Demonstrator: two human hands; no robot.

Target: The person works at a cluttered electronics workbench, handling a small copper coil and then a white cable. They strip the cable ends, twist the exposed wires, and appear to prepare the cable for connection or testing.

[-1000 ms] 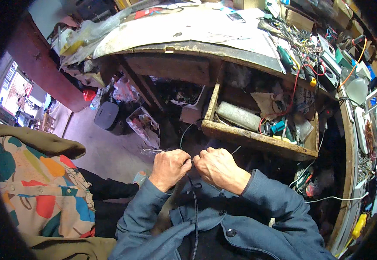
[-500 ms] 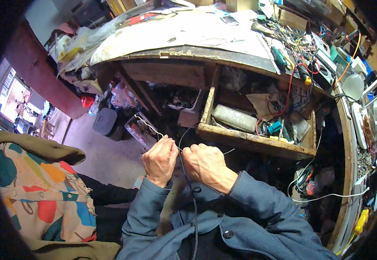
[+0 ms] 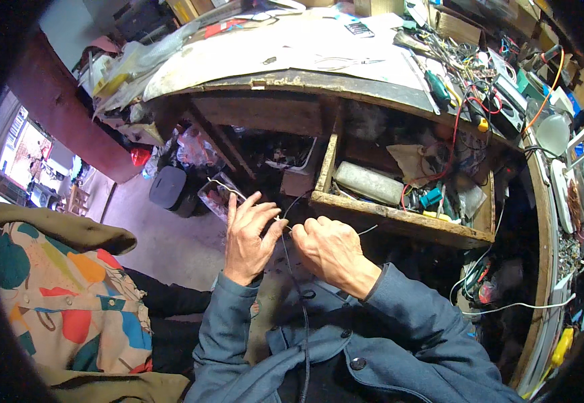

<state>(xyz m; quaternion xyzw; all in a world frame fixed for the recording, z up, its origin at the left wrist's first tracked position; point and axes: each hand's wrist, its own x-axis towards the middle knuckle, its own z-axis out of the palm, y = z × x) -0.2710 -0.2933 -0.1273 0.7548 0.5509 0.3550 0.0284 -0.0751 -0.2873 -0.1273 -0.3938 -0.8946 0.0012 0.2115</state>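
My left hand pinches a thin pale wire between thumb and forefinger, its other fingers loosened and lifted. The wire's free end juts out past that hand, toward the far left. Close beside it, my right hand is closed in a fist around the wire, and a short greyish end pokes out on its right side. Between the hands a short pale stretch shows. A dark cord with a small loop hangs below them over my jacket; how it joins the wire is hidden by my fingers.
An open wooden drawer of parts sits just beyond my right hand, under a cluttered workbench with pliers on it. A dark bin stands on the floor. At left sits a person in a patterned shirt.
My left hand's fingers have loosened and spread upward from a tight grip. Both hands have shifted slightly right, and the gap between them has widened.
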